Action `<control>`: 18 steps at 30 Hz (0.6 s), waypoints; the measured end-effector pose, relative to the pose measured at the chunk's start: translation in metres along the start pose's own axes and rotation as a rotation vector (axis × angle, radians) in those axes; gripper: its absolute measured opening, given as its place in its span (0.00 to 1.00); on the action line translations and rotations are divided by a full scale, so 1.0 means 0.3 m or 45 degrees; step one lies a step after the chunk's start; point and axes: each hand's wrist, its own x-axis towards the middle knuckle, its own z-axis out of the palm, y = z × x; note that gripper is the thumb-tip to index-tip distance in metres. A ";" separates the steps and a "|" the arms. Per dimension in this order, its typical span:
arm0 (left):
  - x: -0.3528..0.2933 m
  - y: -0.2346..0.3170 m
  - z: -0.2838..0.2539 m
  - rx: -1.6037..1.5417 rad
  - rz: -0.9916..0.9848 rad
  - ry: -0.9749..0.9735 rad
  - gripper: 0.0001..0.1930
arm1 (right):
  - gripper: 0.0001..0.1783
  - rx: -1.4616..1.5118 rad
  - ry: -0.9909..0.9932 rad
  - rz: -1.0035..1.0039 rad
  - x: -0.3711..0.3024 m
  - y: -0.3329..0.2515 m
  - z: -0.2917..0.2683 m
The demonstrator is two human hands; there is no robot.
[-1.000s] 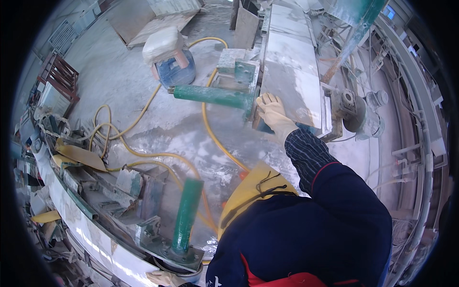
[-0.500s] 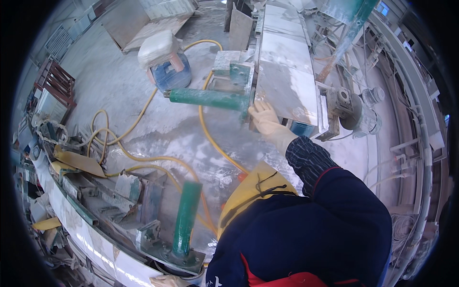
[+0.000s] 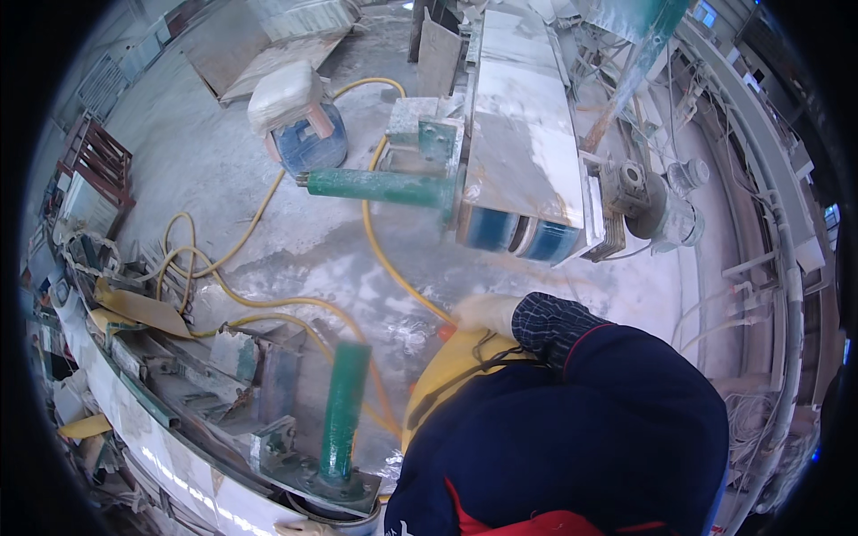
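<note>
My right hand point(image 3: 483, 314), in a pale glove and blurred by motion, is in front of my yellow apron point(image 3: 460, 357). It is close to the yellow hose point(image 3: 404, 281) and a small orange piece point(image 3: 446, 331); its fingers are smeared, so a grip cannot be made out. Only part of my gloved left hand point(image 3: 302, 529) shows at the lower edge. Its fingers lie flat against the white-topped conveyor point(image 3: 192, 478), beside the base of an upright green roller point(image 3: 344, 411). The end of another white-topped conveyor point(image 3: 527, 161) lies ahead, with blue rollers under it.
A green cylinder point(image 3: 375, 186) juts left from the far conveyor. Beyond it stands a blue barrel point(image 3: 313, 143) with a wrapped pale bundle on top. Yellow hose loops over the wet floor. A motor point(image 3: 670, 210) sits at the right; scrap pieces point(image 3: 143, 308) lie at the left.
My right hand has left the end of the far conveyor and come back toward my apron, uncovering the blue rollers. The view has shifted slightly; my left hand stays at the lower edge.
</note>
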 end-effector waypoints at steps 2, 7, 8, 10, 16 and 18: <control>-0.009 -0.018 -0.010 0.215 0.207 -0.179 0.24 | 0.24 0.025 0.041 0.093 -0.026 0.012 -0.010; 0.029 0.024 -0.076 0.502 0.180 -0.137 0.28 | 0.27 0.030 0.063 0.194 -0.054 0.024 -0.008; 0.032 0.031 -0.091 0.550 0.161 -0.134 0.28 | 0.27 0.025 0.068 0.186 -0.060 0.022 -0.005; 0.038 0.034 -0.102 0.410 0.125 -0.126 0.29 | 0.27 0.013 0.045 0.205 -0.061 0.005 -0.006; 0.020 0.051 -0.032 0.101 -0.119 -0.041 0.27 | 0.26 0.119 0.106 0.129 -0.085 -0.071 -0.001; 0.006 0.067 0.004 -0.025 -0.248 0.006 0.26 | 0.23 0.184 0.125 0.141 -0.086 -0.072 -0.007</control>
